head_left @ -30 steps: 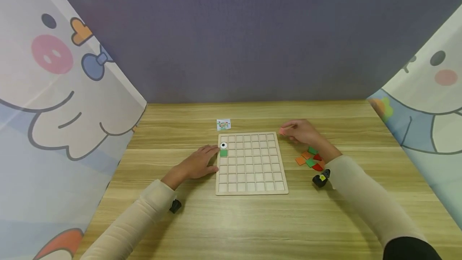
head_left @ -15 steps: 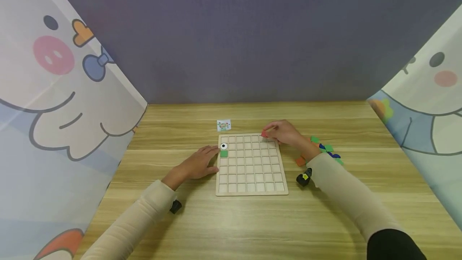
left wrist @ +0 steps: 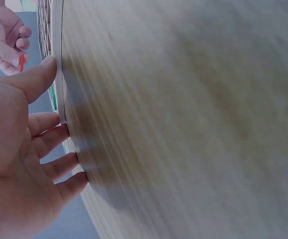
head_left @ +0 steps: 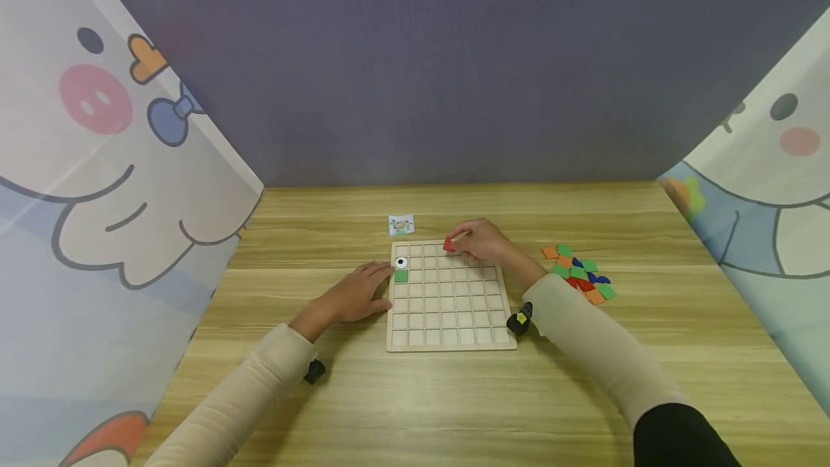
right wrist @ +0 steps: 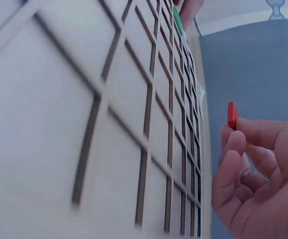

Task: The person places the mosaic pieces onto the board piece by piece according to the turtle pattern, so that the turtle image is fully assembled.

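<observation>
Tabletop (head_left: 415,402): right hand (head_left: 481,240) pinches red tile (right wrist: 231,114); spread left hand (head_left: 353,294) seemingly touches board (head_left: 449,303).

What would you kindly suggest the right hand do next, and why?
Probably lower the red piece into the far row of the grid board, where the visible cells look bare: the right hand pinches it nearby, and the left hand touches the board's left edge.

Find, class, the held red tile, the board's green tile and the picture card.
Red tile (right wrist: 231,115), right wrist view: exposed part.
Green tile (head_left: 401,276), head view: top face.
Picture card (head_left: 401,225), head view: printed middle.
</observation>
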`<state>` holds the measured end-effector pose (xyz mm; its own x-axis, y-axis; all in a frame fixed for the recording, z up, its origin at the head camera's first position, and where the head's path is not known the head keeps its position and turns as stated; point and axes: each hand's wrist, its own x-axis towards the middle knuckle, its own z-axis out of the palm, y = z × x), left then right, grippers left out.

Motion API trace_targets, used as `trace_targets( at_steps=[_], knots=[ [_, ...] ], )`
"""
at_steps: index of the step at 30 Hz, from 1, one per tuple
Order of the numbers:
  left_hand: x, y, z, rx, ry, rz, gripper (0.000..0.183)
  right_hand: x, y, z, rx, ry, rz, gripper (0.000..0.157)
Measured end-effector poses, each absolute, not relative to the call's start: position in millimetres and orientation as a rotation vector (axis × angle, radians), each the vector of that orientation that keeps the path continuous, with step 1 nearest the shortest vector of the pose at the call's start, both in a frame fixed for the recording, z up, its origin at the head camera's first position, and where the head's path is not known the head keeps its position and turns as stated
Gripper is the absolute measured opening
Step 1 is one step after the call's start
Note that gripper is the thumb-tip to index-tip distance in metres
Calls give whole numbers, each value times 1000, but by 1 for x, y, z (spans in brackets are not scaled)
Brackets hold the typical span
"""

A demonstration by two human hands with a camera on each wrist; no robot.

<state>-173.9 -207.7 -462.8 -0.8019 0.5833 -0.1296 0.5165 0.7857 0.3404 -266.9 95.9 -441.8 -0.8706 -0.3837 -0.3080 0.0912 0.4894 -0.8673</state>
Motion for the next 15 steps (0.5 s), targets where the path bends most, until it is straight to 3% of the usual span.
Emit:
trace_targets(
  at_steps=[15],
  knots=[
    [-174,-208,-464,838,2750,428,72,-263,54,-452,-289,2318,-1268,19]
  ],
)
